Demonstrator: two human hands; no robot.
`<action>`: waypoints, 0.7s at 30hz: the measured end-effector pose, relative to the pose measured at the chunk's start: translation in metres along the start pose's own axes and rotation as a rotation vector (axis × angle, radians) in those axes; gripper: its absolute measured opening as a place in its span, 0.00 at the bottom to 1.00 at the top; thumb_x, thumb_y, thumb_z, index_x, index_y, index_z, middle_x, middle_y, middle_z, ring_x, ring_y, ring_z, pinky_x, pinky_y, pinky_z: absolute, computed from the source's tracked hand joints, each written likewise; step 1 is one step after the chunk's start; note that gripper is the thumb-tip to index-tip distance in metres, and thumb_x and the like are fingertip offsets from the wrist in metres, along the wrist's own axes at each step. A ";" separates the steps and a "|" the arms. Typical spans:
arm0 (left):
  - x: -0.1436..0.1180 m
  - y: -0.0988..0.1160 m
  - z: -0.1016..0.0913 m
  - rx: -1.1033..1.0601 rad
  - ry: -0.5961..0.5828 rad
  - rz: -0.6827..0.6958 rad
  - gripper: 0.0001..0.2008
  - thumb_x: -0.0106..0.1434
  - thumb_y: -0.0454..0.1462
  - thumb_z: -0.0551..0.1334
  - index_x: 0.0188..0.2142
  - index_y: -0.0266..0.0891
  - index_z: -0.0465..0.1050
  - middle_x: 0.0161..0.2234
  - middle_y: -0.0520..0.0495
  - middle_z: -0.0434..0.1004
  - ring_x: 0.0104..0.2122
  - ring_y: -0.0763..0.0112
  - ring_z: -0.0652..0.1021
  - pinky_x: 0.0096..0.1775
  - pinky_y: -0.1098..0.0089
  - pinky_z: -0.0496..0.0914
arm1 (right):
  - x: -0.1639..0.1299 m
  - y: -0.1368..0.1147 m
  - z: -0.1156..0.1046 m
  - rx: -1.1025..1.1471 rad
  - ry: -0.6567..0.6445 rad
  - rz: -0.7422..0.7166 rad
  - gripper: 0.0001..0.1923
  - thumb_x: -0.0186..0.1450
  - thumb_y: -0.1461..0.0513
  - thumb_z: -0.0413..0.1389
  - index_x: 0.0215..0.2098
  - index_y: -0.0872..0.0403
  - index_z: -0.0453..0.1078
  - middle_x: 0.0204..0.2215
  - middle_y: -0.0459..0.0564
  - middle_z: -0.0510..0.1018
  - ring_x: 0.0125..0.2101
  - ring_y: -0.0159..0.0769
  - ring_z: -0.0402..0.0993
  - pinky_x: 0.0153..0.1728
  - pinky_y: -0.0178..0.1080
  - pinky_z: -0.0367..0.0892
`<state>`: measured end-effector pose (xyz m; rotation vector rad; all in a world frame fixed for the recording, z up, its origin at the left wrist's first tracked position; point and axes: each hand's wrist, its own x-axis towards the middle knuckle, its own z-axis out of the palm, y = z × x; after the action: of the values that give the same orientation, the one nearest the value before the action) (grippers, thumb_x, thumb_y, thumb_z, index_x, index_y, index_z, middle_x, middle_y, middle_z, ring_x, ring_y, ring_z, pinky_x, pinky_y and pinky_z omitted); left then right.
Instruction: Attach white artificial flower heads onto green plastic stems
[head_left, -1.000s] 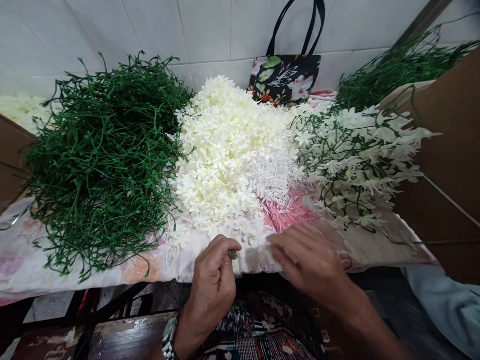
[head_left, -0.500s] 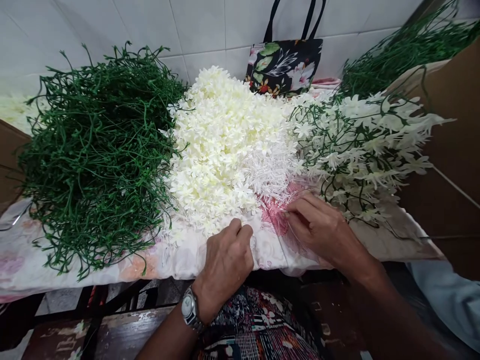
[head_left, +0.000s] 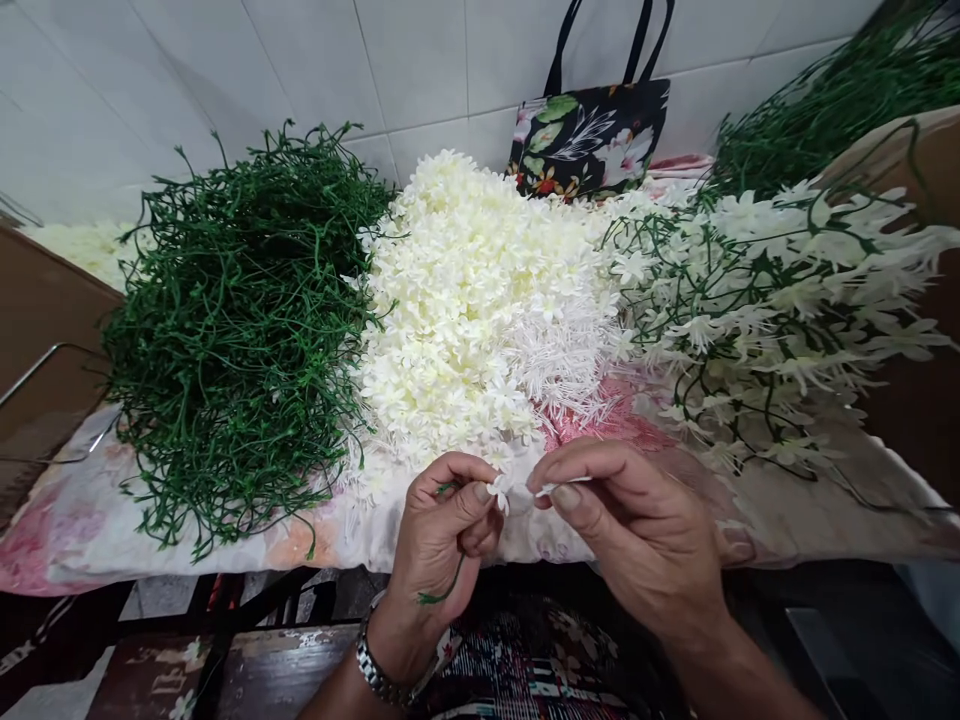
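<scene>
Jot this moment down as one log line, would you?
left hand: holds green stem, white flower | right hand: pinches thin white piece | beyond: blossom pile | left of pile: greenery heap

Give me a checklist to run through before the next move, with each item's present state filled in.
1. Left hand has a grip on the green stem: ok, its lower end hangs below the fingers.
2. White flower showing at the left fingertips: ok.
3. Flower fully seated on the stem: cannot tell, the left hand hides any join.
4. Right hand has a grip on the small white piece: ok, pinched between thumb and forefinger.
5. White piece touching the flower: not ok, a gap shows between them.
</scene>
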<state>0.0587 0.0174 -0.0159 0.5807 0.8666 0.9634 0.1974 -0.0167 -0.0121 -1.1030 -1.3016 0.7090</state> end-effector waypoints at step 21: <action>-0.004 -0.011 -0.005 -0.101 -0.015 0.159 0.06 0.43 0.37 0.74 0.21 0.41 0.79 0.16 0.55 0.67 0.13 0.86 0.59 0.15 0.83 0.55 | -0.012 0.012 0.030 -0.109 0.063 -0.253 0.11 0.60 0.73 0.55 0.37 0.53 0.70 0.33 0.47 0.72 0.34 0.30 0.71 0.33 0.34 0.70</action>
<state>0.0589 0.0084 -0.0253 0.5754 0.7619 1.1386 0.1681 -0.0164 -0.0306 -1.0161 -1.4084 0.4163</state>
